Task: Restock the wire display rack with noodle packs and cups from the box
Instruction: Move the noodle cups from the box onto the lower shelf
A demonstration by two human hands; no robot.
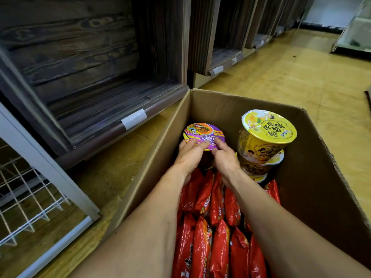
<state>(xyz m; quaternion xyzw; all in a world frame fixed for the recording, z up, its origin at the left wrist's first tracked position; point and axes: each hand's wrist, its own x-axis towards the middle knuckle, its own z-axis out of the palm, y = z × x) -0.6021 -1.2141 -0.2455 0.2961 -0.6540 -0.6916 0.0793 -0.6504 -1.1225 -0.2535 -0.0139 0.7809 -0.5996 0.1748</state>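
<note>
Head view: I see the purple cup [203,136] in the far-left corner of the box [220,103], beyond the red packs [210,217]. I'd guess it's light, thin-walled, with a lid that dents, so take it by the rim and sides. Left hand [189,155] wraps the near rim. Right hand [225,159] has fingertips on the lid edge; can't tell if it's clamping.

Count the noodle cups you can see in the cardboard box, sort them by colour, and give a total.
purple cup: 1
yellow cups: 3, stacked; the lowest shows only part of its rim
Total: 4
</note>
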